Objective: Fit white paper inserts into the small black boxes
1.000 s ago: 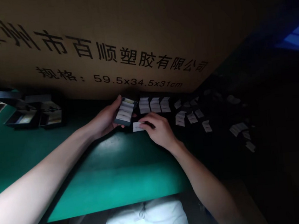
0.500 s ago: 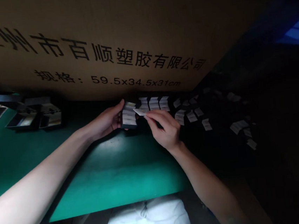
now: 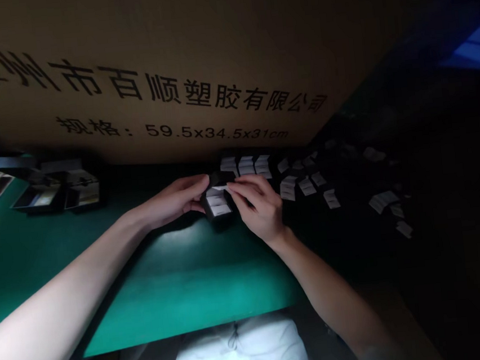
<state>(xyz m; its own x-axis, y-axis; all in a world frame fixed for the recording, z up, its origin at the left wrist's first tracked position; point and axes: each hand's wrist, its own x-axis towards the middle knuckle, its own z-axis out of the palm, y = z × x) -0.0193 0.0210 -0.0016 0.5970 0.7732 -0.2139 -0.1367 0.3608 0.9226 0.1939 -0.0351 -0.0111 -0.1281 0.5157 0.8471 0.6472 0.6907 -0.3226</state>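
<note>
**Two hands on a little black box of paper slips**

Left hand [image 3: 170,202] is curled round a small black rectangular box [image 3: 211,212] packed with white cards, holding it over the far edge of the green rubber-mat worktop [image 3: 186,287], mid-frame; right hand [image 3: 259,206] is nearly closed, fingers pinching a white paper slip [image 3: 220,187] at the box's top edge; rows of loose white paper slips [image 3: 245,165] lie just beyond, dark open trays [image 3: 41,194] upper left, big brown cardboard carton [image 3: 168,51] behind it all.
</note>
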